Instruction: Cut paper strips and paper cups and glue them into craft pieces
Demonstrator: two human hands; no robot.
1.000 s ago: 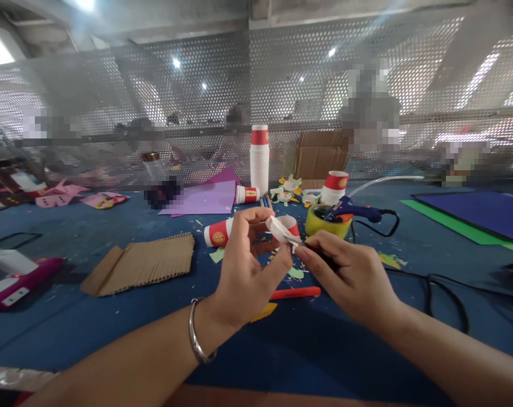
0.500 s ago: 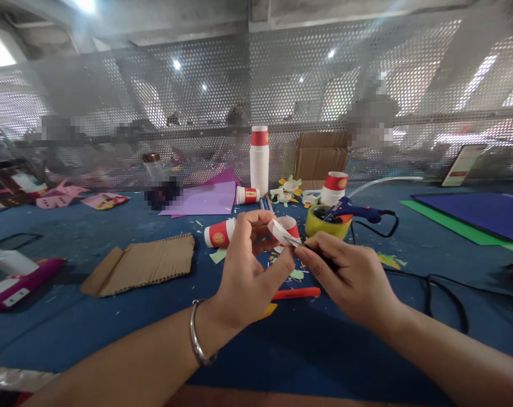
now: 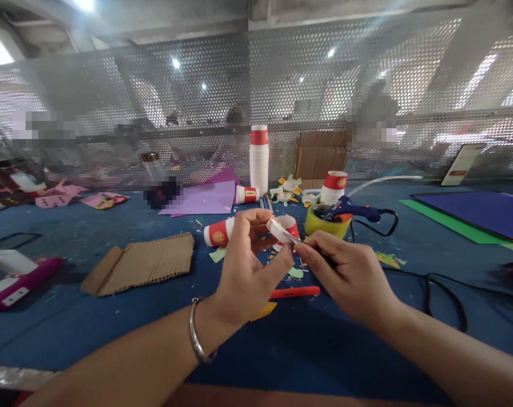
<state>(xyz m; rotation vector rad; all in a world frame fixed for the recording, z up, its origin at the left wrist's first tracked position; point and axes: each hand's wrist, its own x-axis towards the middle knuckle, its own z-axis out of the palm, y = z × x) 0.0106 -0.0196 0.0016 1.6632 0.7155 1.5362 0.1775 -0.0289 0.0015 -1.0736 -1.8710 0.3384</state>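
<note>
Pinching the white piece [image 3: 280, 231] above the table [image 3: 277, 350], before a cup [image 3: 294, 228], the left hand [image 3: 254, 271] sits just beside the right hand [image 3: 352, 274], which seems to grip a mostly hidden tool [image 3: 298, 242]. I'd squeeze lightly, thumb clear of the tip.

Piece [image 3: 278, 230]: white.
Cups [image 3: 218, 233]: red and white, some with gold emblems.
Stack [image 3: 259, 167]: white below, red-banded top.
Holder [image 3: 326, 228]: yellow.
Glue gun [image 3: 358, 210]: dark blue, orange part.
Marker [image 3: 296, 292]: orange-red.
Cardboard [image 3: 155, 261]: brown, ribbed.
Paper [image 3: 205, 199]: lilac.
Bracelet [image 3: 192, 328]: silver.
Table [image 3: 133, 316]: blue.
Screen [image 3: 112, 85]: grey, dotted holes.
</note>
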